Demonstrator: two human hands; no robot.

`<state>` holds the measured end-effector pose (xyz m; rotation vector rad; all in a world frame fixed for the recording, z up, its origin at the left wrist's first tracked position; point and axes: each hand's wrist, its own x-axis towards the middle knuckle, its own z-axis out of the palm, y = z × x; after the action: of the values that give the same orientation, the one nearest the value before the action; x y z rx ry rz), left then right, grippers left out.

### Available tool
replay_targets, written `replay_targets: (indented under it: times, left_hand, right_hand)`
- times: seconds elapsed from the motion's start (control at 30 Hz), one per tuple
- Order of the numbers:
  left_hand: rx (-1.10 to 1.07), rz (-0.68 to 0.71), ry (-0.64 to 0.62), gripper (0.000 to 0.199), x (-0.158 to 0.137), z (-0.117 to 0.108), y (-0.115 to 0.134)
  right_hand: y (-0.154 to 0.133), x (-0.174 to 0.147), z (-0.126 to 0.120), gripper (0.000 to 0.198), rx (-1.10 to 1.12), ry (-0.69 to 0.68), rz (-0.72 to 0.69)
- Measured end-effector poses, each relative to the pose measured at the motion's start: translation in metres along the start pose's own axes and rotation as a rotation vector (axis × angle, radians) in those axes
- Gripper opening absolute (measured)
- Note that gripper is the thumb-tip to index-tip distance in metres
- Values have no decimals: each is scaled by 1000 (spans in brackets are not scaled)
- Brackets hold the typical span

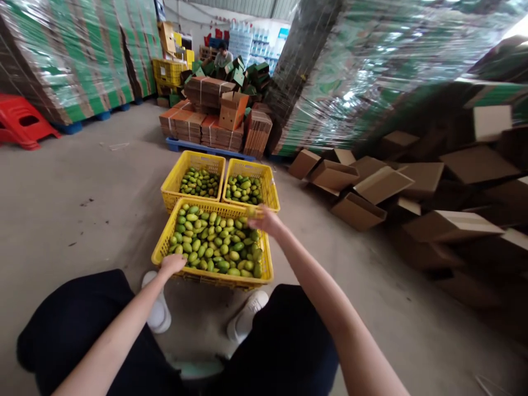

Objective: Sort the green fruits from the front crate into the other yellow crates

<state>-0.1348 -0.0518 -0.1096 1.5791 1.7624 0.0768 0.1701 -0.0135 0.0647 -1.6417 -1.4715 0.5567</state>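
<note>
A large yellow plastic crate [264, 269] stands on the floor between my feet, full of green and yellowish mangoes [214, 236]. At its front left corner my left hand [173, 264] rests over the rim, its fingers lying at the edge of the fruit; they appear to hold nothing. My right hand [266, 221] is above the crate's back right corner, blurred by motion. Its fingers are closed on a yellowish-green mango [251, 212], also smeared. Behind stand two smaller-looking yellow crates, the left crate [167, 184] and the right crate [272, 192], both holding mangoes.
Flattened cartons [185, 122] are stacked on a blue pallet [206, 149] ahead. Loose cardboard boxes [383, 187] pile up on the right. Film-wrapped stacks [91, 60] rise on both sides. A red stool [25, 124] is at left. A person [223, 56] is among boxes at the back.
</note>
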Motion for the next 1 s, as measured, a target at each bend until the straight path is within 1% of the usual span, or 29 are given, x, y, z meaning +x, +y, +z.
replay_targets:
  times: [0.03,0.07,0.1,0.13,0.17,0.2,0.27,0.37,0.43,0.53,0.63,0.7,0.83,1.0]
  left_hand:
    - [20,0,-6,23,-1,0,0]
    - [49,-7,-15,22,0,-1,0]
    - [87,-18,-27,23,1,-1,1]
    - [131,-32,-41,23,2,-1,1]
    - [177,-44,-54,25,4,-1,2]
    - [222,-53,-67,28,6,0,2]
    - [300,-59,-90,35,10,1,1]
    - [390,-60,-122,43,12,1,0]
    - [434,-61,-138,46,12,0,-1]
    - [477,-69,-146,48,11,-2,-1]
    - [499,-73,-144,47,10,-3,1]
    - [508,-80,-136,46,9,-3,2]
    - [521,-109,-97,48,6,-4,6]
    - [518,-112,-65,46,4,-2,7]
  right_hand:
    - [1,20,-11,42,11,-9,50]
    - [4,34,-22,35,56,-55,147]
    - [9,42,-30,27,103,-121,257]
    - [15,43,-36,24,119,-186,345]
    - [23,39,-39,25,116,-256,414]
    - [32,29,-39,25,89,-319,454]
    - [48,4,-33,22,-11,-436,486]
    - [65,-30,-16,18,-247,-622,489]
    - [70,-42,-5,24,-422,-722,428]
    - [76,-47,8,39,-635,-860,323]
    - [83,-44,17,42,-783,-979,267]
    - [90,-38,22,44,-866,-991,235]
    - [106,-26,34,43,-1018,-887,174]
    - [127,-34,51,36,-1117,-804,131]
